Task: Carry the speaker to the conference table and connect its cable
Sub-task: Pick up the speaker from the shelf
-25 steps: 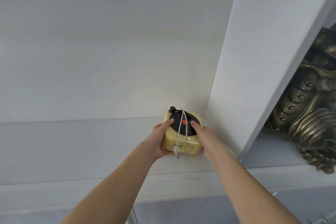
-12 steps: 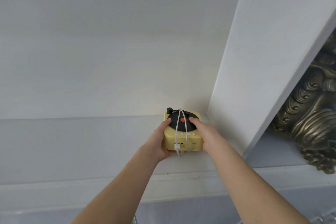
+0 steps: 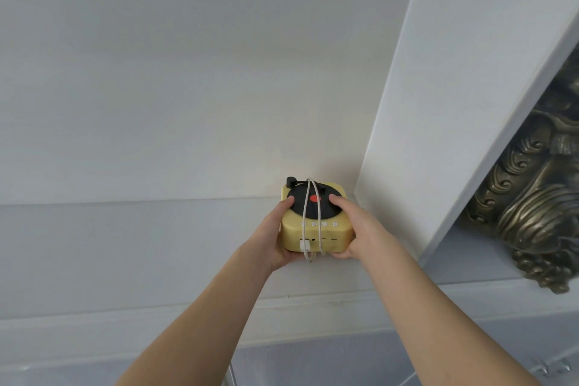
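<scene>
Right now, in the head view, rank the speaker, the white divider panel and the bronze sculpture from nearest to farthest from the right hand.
1. Speaker: held by the right hand.
2. White divider panel: just right of it.
3. Bronze sculpture: next compartment, far right.

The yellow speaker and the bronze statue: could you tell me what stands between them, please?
In the head view, a white upright shelf divider separates the speaker from the bronze statue in the next compartment.

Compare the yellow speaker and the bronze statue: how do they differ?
The speaker is yellow, smooth and box-shaped; the statue is dark bronze with carved curls. The speaker is held between the left hand and right hand; the statue is untouched. The speaker shows whole; the picture's edge cuts the statue. Both are in white shelf compartments, with a divider between.
</scene>
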